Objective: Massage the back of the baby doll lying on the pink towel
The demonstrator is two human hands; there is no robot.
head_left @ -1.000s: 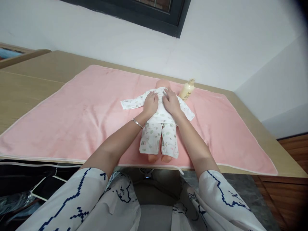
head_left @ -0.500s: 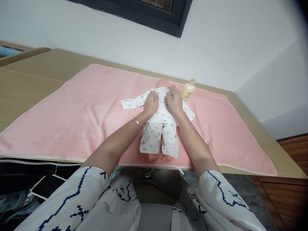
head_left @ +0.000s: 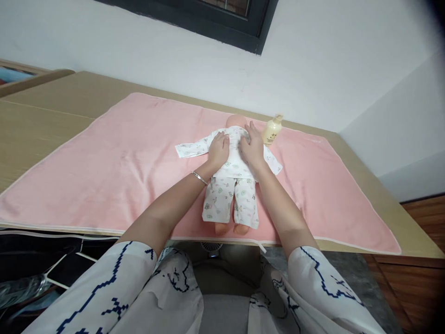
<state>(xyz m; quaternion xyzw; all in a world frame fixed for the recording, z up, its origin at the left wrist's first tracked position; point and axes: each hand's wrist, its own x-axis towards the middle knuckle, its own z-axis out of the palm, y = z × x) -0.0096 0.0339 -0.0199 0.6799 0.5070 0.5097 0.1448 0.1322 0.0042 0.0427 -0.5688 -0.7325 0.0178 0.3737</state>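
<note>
A baby doll (head_left: 236,153) in a white printed long-sleeved top and matching trousers (head_left: 219,202) lies stretched out, feet towards me. Its smooth head (head_left: 236,121) is at the far end; no facial features show, so I cannot tell which way it faces. My left hand (head_left: 219,150) rests on the left side of the doll's upper body, fingers laid along the cloth. On the other side, my right hand (head_left: 252,144) lies on the top with thumb and fingers apart. The doll's sleeves spread outward, flat on the blanket. Both palms are hidden.
A pink blanket (head_left: 104,162) with white edging covers much of the wooden table (head_left: 66,95). Just right of the doll's head stands a pale yellow pump bottle (head_left: 272,131). Behind are a white wall and a dark window frame (head_left: 208,23). Under the table's edge sits a small fan (head_left: 211,248).
</note>
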